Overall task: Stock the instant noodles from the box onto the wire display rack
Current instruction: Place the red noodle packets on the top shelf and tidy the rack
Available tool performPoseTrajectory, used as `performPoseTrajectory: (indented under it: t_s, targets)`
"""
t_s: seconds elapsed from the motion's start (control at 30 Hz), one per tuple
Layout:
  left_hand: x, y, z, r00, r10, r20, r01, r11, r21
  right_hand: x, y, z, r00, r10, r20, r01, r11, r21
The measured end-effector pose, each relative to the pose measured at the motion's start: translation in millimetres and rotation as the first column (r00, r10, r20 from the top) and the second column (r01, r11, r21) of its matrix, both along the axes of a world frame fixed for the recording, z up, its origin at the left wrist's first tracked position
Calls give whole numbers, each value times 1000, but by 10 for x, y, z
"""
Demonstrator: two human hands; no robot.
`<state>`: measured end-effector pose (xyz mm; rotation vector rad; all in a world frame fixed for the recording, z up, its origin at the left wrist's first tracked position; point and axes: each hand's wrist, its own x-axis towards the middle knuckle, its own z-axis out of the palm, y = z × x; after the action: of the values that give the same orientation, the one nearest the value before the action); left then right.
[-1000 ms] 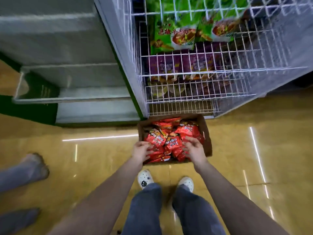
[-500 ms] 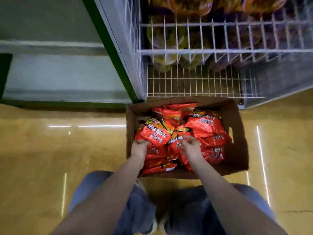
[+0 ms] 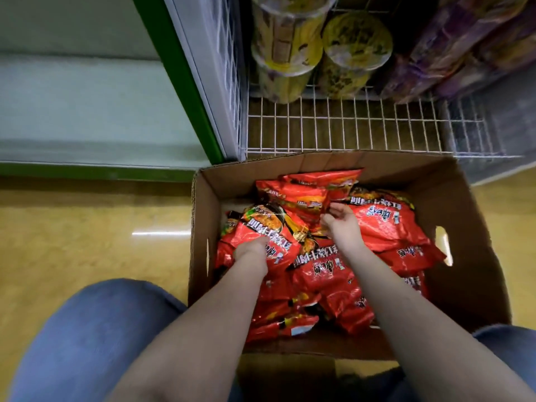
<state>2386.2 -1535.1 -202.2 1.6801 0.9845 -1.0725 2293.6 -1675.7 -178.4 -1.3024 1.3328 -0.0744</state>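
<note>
A glossy yellow floor [image 3: 87, 250] fills nine o'clock, with a white streak of reflected light [image 3: 161, 233] on it. At ten o'clock stands a pale grey-green shelf unit [image 3: 87, 105], edged by a green strip [image 3: 177, 74]. Yellow round lidded tubs [image 3: 355, 50] sit side by side at twelve. Blurred purple foil packets [image 3: 452, 44] lean just beside them at one o'clock.

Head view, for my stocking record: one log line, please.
left hand grips red noodle packet | right hand at second packet | both in cardboard box
</note>
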Motion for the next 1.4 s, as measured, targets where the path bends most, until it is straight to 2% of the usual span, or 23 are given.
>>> performPoseTrajectory:
  t_s: [0.1, 0.17, 0.27, 0.4, 0.53, 0.63, 0.7, 0.77, 0.83, 0.9, 0.93, 1.0, 1.1, 1.2, 1.33, 1.4]
  targets:
    - [-32, 25, 6, 1000, 21, -5, -22, 999, -29, 59, -22, -37, 1000, 25, 17, -25, 1000, -6]
    - [-30, 39, -6, 995, 86, 44, -83, 994, -70, 114, -19, -69, 998, 42, 40, -42, 999, 18]
    - [-12, -12, 78, 978, 169, 122, -142, 969, -202, 184, 2, -166, 995, 93, 40, -93, 996, 2]
    - [-75, -92, 189, 982, 6, 188, 43, 965, -258, 263, 74, -248, 997, 81, 3, -81, 993, -86]
    - [-140, -94, 221, 934, -135, 331, 178, 979, -101, 258, 159, -240, 988, 114, -108, -141, 948, -285]
    - [-122, -92, 320, 897, -215, 386, 243, 970, -22, 200, 211, -128, 963, 225, -150, -269, 852, -448]
    - [-122, -111, 447, 873, -244, 423, 292, 955, -53, 170, 256, -27, 943, 304, -139, -330, 787, -522]
    - [-99, -126, 518, 882, -208, 424, 288, 948, -134, 126, 301, 69, 928, 366, -74, -346, 766, -541]
    - [-99, -141, 546, 929, -78, 362, 192, 937, -292, 63, 347, 199, 915, 399, 58, -323, 813, -485]
    - [-103, -147, 558, 977, 65, 202, 35, 890, -455, -25, 383, 313, 913, 373, 163, -292, 880, -376]
    - [-95, -150, 531, 986, 108, 128, -32, 871, -490, -88, 385, 325, 920, 347, 183, -280, 907, -314]
    - [-62, -132, 457, 992, 110, 66, -70, 893, -444, -224, 404, 367, 927, 294, 234, -256, 950, -180]
    - [-59, -74, 325, 995, -81, 63, 99, 920, -378, -355, 474, 424, 934, 208, 292, -216, 976, -4]
    - [-131, -13, 326, 979, -200, 30, 195, 892, -409, -407, 518, 417, 966, -66, 252, 20, 983, 182]
    - [-194, 17, 339, 946, -323, -37, 259, 818, -513, -470, 521, 415, 961, -170, 219, 136, 978, 161]
    - [-208, -12, 324, 922, -387, -22, 320, 792, -520, -481, 508, 433, 940, -251, 232, 195, 951, 238]
